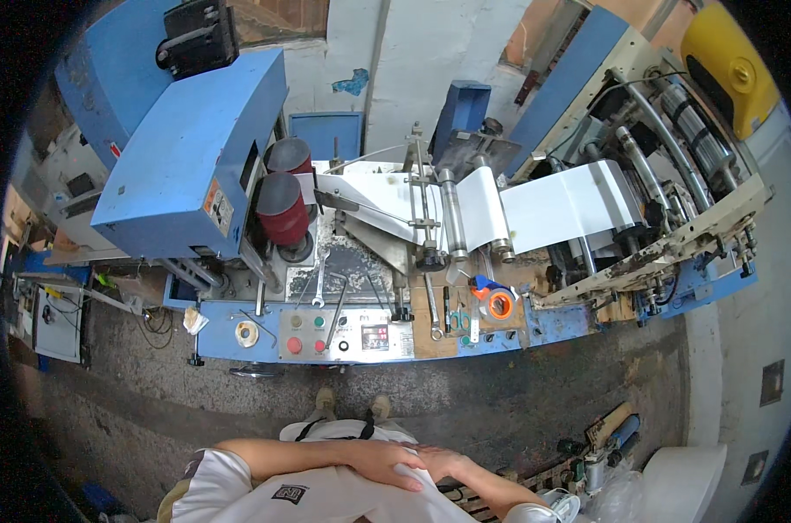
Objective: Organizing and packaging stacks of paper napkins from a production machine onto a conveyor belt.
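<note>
Where it stretches across the blue-painted metal machine (pixel 173 166), beyond the silver button-studded control panel (pixel 352 336) and mostly to its right, the long white paper strip (pixel 565 205) passes over bright steel rollers (pixel 452 218) and reaches left toward two dark-red, grey-topped cylinders (pixel 282 212) beyond the panel's left end. Laying the strip over the rollers looks done; whether its left end is secured by the cylinders is too small to tell, so what is left cannot be settled from this view.

Just beyond the panel lie a shiny steel wrench (pixel 320 279) and a dark bent hex key (pixel 337 301); to its right are green-handled scissors (pixel 459 321) and an orange ring-shaped tape roll (pixel 500 305). All these tools lie out of hand, which suggests a pause in the handling.

On the panel's near side, well apart from it, the bare left hand (pixel 382 460) rests against a white cloth shirt (pixel 326 492), fingers loosely bent, and the bare right hand (pixel 439 460) lies just beside it, fingers partly hidden; I cannot tell whether either grasps anything.
</note>
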A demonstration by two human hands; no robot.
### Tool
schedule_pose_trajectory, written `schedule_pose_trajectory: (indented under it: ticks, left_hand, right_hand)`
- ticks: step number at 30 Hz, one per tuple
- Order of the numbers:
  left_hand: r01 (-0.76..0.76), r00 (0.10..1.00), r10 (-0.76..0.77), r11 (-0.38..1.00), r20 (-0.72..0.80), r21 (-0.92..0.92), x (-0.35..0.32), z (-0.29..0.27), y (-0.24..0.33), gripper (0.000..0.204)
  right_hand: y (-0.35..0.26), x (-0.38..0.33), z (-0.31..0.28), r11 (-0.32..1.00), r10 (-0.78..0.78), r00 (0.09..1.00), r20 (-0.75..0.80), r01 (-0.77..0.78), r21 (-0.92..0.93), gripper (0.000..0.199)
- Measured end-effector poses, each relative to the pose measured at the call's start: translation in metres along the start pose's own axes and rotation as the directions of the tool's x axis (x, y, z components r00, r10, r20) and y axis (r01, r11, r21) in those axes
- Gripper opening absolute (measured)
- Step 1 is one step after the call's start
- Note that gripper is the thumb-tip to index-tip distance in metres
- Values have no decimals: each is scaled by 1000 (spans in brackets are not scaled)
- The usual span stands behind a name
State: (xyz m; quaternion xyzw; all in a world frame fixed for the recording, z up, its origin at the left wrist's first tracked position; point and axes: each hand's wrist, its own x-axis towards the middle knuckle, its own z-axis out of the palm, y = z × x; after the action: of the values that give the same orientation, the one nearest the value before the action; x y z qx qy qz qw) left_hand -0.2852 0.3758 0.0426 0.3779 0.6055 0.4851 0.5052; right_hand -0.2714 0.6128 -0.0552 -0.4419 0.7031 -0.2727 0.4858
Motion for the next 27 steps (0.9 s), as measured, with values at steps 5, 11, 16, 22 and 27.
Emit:
schedule_pose_trajectory:
  ticks: [5,11,16,22,27]
  left_hand:
    - [7,1000,-7,1000,-11,11,0,2,-2,69]
    - [7,1000,-7,1000,-1,-18,-2,1,-1,70]
    - [12,1000,-12,1000,-7,1,-3,2,0,71]
    - [29,1000,-29,1000,11,4,-5,2,3,72]
    - [34,999,-34,999,2,7,-7,4,2,72]
  right_hand:
    - [6,2,3,1000,17,999,46,-17,8,95]
    - [-8,2,-10,1000,19,996,90,-21,19,96]
    - [-18,1,-17,994,95,982,164,-103,39,101]
    - [-16,-1,-5,1000,17,999,-43,-17,6,95]
    - [-21,1,-13,996,71,995,66,-73,43,100]
